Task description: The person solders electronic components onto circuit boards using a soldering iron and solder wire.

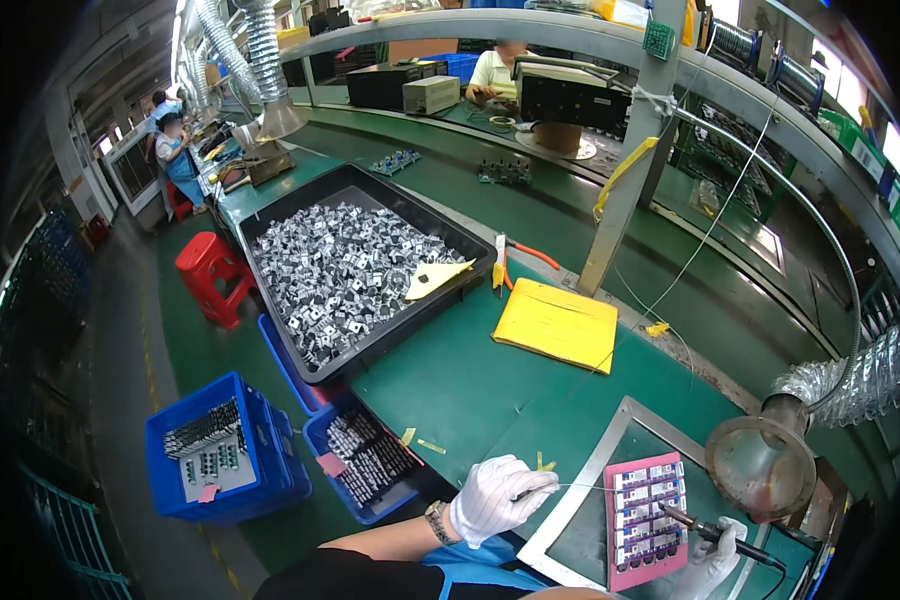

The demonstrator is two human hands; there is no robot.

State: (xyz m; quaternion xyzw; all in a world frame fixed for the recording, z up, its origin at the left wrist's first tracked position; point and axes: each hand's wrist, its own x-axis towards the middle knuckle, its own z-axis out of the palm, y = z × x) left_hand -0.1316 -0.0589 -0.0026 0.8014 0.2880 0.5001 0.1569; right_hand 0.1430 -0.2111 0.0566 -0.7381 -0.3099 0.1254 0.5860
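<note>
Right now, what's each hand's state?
White-gloved left hand: closed, its grip pinching a thin, silvery wire.
White-gloved right hand: closed, holding a slim black soldering iron.

white gloves point(492, 500), faintly striped | left-side wristwatch point(437, 523) | black sleeve point(370, 572) | bright blue garment point(485, 574)

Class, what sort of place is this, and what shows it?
Probably an electronics assembly workshop: the gloved right hand holds a soldering iron over a pink fixture, a black tray holds heaped small components, and a funnel-shaped hood on a silvery duct stands nearby.
</note>
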